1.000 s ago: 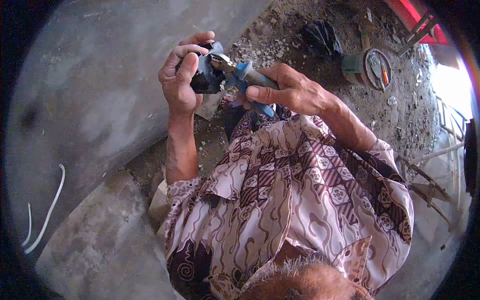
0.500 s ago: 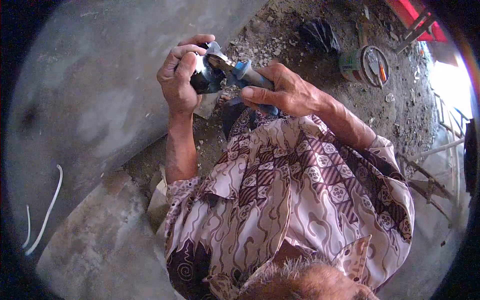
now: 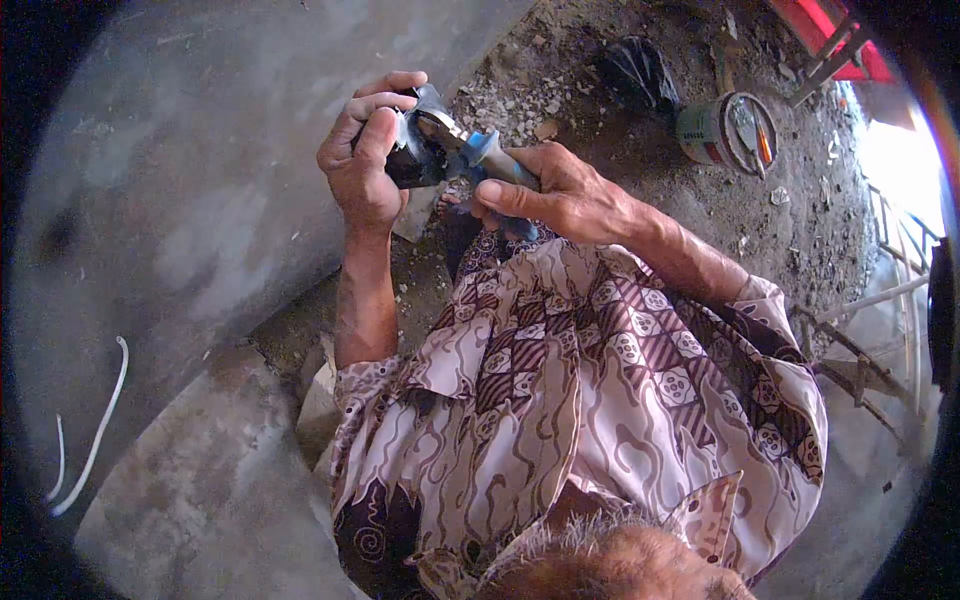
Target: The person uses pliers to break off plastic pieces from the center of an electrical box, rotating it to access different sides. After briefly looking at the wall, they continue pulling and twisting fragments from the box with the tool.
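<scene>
The black part (image 3: 415, 160) is held up in front of the person's chest, above the rubble-strewn ground and just beside the grey wall (image 3: 200, 180). What it is cannot be made out; it looks like a dark plastic or rubber piece with a pale edge towards the thumb.

The left hand (image 3: 365, 165) is closed around the part: fingers curl over its top and far side, thumb pressed on the near face.

The pliers (image 3: 465, 150) meet the part from the right. The metal nose touches the upper edge of the part; whether it bites into it or only rests there is not clear. The blue handles run back into the right hand (image 3: 560, 195).

The right hand is closed on the pliers, fingers wrapped over the handles, thumb laid along the near handle and pointing at the nose.

Both forearms rise from a patterned shirt (image 3: 600, 400) in brown and cream.

On the ground beyond the hands:
- a black bag (image 3: 640, 70), crumpled, well apart from the part;
- a tin (image 3: 725, 130) on its side, to the right of the bag, with small tools showing at its open end.

Two white cables (image 3: 95, 430) lie at the lower left by the wall.
</scene>
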`<state>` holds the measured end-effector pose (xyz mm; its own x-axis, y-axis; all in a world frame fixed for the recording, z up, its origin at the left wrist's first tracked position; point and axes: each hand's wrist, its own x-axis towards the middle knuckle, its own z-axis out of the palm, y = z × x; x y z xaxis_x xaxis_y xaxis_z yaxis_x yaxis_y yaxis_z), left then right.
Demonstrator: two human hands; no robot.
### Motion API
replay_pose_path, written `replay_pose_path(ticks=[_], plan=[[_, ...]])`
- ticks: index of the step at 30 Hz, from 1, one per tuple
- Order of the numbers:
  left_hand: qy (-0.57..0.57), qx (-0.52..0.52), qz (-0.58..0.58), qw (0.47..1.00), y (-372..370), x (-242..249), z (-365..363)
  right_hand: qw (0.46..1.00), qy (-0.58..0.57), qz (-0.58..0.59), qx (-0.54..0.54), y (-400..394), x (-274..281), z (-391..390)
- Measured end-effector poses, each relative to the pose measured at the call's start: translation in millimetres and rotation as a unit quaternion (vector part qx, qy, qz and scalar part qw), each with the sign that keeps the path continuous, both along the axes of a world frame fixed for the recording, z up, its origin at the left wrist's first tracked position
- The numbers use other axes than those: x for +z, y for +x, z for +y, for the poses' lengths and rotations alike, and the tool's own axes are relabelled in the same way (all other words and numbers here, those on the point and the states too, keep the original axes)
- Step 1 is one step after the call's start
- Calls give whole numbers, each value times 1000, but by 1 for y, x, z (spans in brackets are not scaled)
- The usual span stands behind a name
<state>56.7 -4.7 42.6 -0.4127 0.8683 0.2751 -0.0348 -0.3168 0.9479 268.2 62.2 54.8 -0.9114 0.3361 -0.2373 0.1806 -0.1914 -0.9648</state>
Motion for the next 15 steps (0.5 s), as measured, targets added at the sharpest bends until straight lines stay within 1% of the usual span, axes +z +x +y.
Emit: replay_pose_path(ticks=[2,4,7,10,13,15], plan=[[-5,-1,0,1000,0,0,0,1000,-3,5,-6,0,1,-2],[-7,-4,-7,1000,-1,0,1,999,-34,-7,-9,0,2,-4],[-10,-9,-17,1000,0,-1,0,999,-34,-2,-8,2,7,-4],[-10,-13,-18,1000,1,-1,0,999,-31,8,-9,4,-3,-5],[-9,-14,-10,1000,0,-4,0,999,-31,-16,11,6,-4,-1],[-7,-12,-4,1000,0,-5,-1,999,-30,-10,8,6,0,-1]])
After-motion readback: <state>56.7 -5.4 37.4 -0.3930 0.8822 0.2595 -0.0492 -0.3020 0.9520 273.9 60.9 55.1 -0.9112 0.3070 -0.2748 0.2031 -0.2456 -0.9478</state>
